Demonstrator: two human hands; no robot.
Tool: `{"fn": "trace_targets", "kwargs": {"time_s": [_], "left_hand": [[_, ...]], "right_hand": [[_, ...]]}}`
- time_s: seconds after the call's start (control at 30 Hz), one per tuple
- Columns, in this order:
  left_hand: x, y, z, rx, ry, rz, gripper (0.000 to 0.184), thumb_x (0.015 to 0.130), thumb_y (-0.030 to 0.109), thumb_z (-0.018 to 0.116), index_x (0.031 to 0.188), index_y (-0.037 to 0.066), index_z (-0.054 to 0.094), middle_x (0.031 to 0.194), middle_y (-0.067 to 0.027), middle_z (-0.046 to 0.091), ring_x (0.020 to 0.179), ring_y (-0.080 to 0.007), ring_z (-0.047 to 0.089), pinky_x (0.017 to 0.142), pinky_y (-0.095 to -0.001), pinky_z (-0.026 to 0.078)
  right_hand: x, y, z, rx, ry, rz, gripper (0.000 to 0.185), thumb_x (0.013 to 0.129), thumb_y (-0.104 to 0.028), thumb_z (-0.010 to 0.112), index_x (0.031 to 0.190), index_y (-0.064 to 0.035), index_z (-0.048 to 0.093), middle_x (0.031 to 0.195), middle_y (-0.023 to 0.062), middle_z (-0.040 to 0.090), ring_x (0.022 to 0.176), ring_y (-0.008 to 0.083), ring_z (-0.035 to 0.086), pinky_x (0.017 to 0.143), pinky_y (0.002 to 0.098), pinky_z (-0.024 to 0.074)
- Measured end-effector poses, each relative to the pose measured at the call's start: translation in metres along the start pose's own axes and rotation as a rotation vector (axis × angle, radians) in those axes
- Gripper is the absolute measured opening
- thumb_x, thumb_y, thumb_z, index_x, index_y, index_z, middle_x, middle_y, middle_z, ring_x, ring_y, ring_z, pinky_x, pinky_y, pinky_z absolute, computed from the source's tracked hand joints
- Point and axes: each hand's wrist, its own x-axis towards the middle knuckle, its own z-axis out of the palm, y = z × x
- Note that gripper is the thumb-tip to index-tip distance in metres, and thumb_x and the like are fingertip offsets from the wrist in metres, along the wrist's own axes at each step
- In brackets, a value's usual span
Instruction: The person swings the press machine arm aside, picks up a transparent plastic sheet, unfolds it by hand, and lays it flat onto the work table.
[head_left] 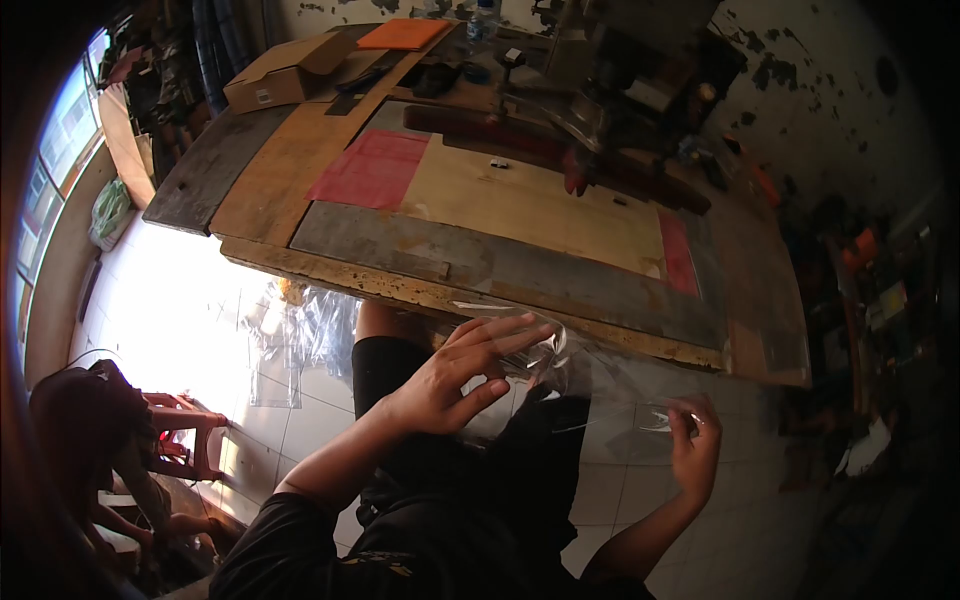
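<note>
A sheet of clear plastic stretches between my two hands over my lap, just in front of the table's near edge. My left hand lies against its left part, fingers stretched out and thumb apart. At the right, my right hand pinches the sheet's edge between thumb and curled fingers. Beyond them is the worktable, with a cream sheet between a large red patch and a narrow red patch.
A machine with a dark red bar stands over the table. A cardboard box and an orange folder lie at the back left. Clear plastic hangs below the left edge. Another person sits near a red stool.
</note>
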Motion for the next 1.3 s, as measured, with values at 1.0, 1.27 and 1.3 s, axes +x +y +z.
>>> {"fn": "trace_targets", "kwargs": {"time_s": [1.0, 1.27, 1.3], "left_hand": [[-0.023, -0.039, -0.006, -0.743, 0.094, -0.475, 0.067, 0.107, 0.038, 0.049, 0.151, -0.009, 0.033, 0.147, -0.0191, 0.051, 0.141, -0.0268, 0.043, 0.117, -0.0385, 0.031], [-0.006, -0.004, -0.007, -0.285, 0.073, -0.418, 0.048, 0.094, 0.006, 0.072, 0.124, 0.005, 0.034, 0.145, -0.0236, 0.058, 0.140, -0.0272, 0.050, 0.116, -0.0400, 0.033], [-0.006, -0.006, -0.005, -0.284, 0.071, -0.419, 0.048, 0.094, 0.006, 0.072, 0.124, 0.005, 0.034, 0.145, -0.0236, 0.058, 0.140, -0.0272, 0.050, 0.116, -0.0400, 0.033]], "right_hand": [[0.016, 0.017, 0.019, -0.036, 0.421, -0.287, 0.016, 0.090, -0.008, 0.077, 0.102, -0.0026, 0.070, 0.079, 0.0029, 0.058, 0.068, 0.0113, 0.054, 0.056, 0.0272, 0.0385], [0.024, 0.012, 0.017, 0.052, 0.366, -0.310, 0.022, 0.085, -0.017, 0.083, 0.095, -0.0019, 0.071, 0.069, 0.0002, 0.048, 0.059, 0.0088, 0.041, 0.054, 0.0266, 0.0319], [0.025, 0.011, 0.017, 0.068, 0.351, -0.311, 0.022, 0.084, -0.017, 0.082, 0.095, -0.0020, 0.071, 0.068, -0.0002, 0.047, 0.059, 0.0085, 0.041, 0.054, 0.0265, 0.0318]]}}
